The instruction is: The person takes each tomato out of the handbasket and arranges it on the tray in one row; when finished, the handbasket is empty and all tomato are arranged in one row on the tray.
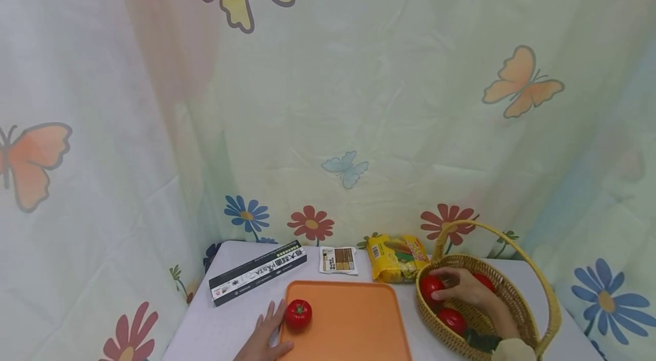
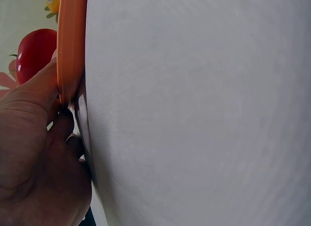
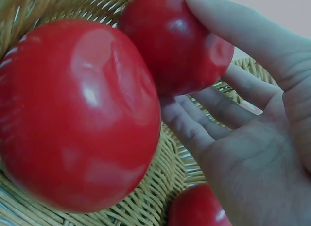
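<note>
"The right hand, in the head view?"

"It grips a glossy round red tomato inside the oval tan wicker basket, near the white worktop's right edge."

"And the left hand?"

"Fingers spread at the flat orange tray's left edge, beside a red tomato with a green top."

"Left wrist view?"

"The thumb reaches over the tray's rim."

"Right wrist view?"

"Thumb and fingers pinch the basket tomato; another red tomato sits nearer the camera."
</note>
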Demonstrator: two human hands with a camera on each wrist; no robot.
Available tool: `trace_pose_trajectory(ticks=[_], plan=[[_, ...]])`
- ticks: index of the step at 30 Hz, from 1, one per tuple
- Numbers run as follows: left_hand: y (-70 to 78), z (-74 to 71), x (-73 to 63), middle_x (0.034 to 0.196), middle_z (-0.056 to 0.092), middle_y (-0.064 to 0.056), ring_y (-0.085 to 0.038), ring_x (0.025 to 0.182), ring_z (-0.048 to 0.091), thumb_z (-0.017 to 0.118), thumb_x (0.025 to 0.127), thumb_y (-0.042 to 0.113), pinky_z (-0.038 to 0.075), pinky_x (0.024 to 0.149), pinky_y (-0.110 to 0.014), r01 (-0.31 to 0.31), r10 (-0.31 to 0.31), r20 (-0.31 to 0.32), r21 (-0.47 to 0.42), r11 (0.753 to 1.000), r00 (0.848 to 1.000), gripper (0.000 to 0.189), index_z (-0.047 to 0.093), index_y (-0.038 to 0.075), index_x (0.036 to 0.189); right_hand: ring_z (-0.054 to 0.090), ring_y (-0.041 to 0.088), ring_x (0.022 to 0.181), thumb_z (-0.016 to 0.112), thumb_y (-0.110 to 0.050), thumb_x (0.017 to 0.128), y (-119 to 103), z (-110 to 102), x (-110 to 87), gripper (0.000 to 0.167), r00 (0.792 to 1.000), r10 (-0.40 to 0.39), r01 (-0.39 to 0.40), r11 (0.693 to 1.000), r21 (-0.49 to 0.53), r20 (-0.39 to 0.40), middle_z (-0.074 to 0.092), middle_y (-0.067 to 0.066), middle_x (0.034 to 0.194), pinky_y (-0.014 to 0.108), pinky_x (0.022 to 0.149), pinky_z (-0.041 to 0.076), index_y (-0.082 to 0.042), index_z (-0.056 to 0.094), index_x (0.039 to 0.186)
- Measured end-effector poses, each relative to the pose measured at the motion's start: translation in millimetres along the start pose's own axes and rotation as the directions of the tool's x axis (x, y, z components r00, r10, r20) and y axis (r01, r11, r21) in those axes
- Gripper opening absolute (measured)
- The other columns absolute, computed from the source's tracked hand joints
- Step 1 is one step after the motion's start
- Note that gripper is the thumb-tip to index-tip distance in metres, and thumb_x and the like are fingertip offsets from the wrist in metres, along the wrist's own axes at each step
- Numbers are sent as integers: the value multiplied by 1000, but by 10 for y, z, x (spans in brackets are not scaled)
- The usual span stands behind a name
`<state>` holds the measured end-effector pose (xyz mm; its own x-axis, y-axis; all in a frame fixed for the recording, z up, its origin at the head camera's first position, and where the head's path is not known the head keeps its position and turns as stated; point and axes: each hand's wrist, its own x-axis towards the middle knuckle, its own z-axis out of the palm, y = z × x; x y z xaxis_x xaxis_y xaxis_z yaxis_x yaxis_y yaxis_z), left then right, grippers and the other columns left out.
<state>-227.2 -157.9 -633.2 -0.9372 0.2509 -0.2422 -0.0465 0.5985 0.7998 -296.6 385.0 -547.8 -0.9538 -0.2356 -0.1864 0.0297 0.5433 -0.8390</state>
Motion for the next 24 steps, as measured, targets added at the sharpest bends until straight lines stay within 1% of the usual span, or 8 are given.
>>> trace_pose_trajectory(ticks=[3,6,13,16,21,24], plan=[[4,1,-5,175,18,-32,-70,153,4,86,90,40,8,118,-87,3,-3,-2,-1,1000,1000,105,26,15,173,67,30,110,87,-23,94,-31,3,-18,60,1000,12,-12,1000,-17,-21,71,19,127,49,92,65,8,64,140],[5,3,5,175,18,-32,-71,153,5,87,89,39,10,118,-87,10,-10,-6,1,1000,1000,105,27,15,172,67,29,109,85,-23,96,-48,-4,-49,60,1000,8,-8,1000,-9,-30,72,18,126,50,92,64,9,63,140],[20,2,18,174,19,-32,-71,153,6,87,89,39,11,118,-87,20,-19,-8,13,1000,1000,105,28,15,172,68,26,107,81,-22,99,-111,-42,-163,59,999,-45,46,999,28,-19,71,20,127,42,88,64,12,59,142],[21,5,20,174,19,-32,-71,153,6,87,89,38,11,118,-87,23,-23,-10,13,1000,1000,105,28,15,172,67,26,107,79,-22,101,-166,-49,-198,59,998,-68,68,997,37,-20,70,22,128,40,87,64,13,58,143],[10,14,19,175,19,-31,-71,152,7,88,88,39,13,117,-88,36,-36,-15,11,999,999,106,28,17,172,67,29,113,78,-25,102,-270,-32,-240,61,997,-65,66,997,38,-34,67,24,134,40,89,65,10,56,146],[10,9,12,175,19,-31,-72,152,7,88,88,39,13,117,-88,30,-29,-18,13,999,999,106,28,17,172,68,31,114,76,-25,103,-330,-9,-268,61,996,-93,93,994,54,-7,67,25,134,39,89,66,11,55,148]])
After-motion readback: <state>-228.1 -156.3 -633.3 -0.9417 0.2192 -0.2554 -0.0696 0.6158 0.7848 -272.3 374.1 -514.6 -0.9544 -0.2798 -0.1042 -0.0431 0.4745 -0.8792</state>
